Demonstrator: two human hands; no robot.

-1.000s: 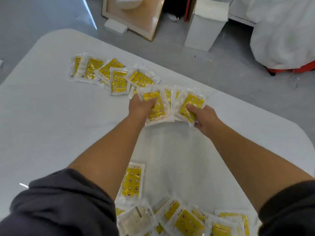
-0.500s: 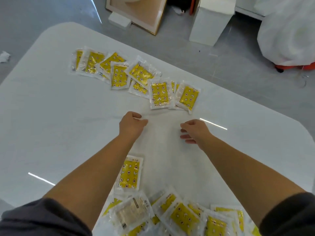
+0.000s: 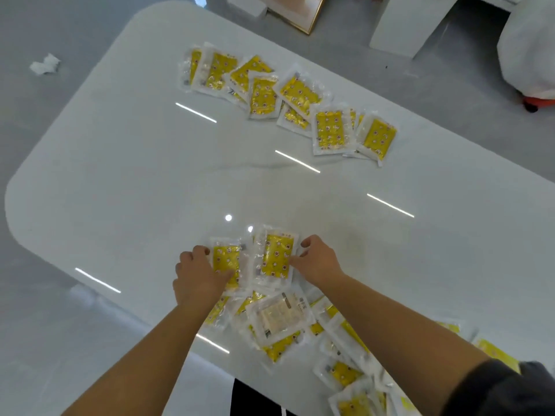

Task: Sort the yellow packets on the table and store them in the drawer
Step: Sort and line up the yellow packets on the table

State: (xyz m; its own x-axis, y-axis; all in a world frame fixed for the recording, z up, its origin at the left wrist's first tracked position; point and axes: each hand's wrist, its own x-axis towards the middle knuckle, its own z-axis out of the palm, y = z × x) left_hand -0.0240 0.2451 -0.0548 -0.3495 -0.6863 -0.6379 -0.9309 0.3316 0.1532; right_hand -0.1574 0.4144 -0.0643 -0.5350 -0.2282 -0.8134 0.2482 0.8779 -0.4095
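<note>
Two yellow packets gripped: left hand [image 3: 198, 274] curls round the left packet [image 3: 226, 261], right hand [image 3: 318, 261] pinches the right packet [image 3: 276, 255]. Fanned row [image 3: 288, 97] lies well beyond the hands; loose heap [image 3: 279, 322] sits between the forearms on the table [image 3: 135, 175]. Sorting apparently midway; drawer unseen, storing outstanding.

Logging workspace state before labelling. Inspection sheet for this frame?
Surface: glossy white table, light streaks reflected.
Job's things: far row of overlapping yellow packets; near pile at the table's near edge, one pale packet on top; drawer not in view.
Clutter: crumpled paper on the floor.
Grippers: left hand grips left packet; right hand pinches right packet.
Cables: nothing seen.
Surroundings: framed board, white box, white cover.
</note>
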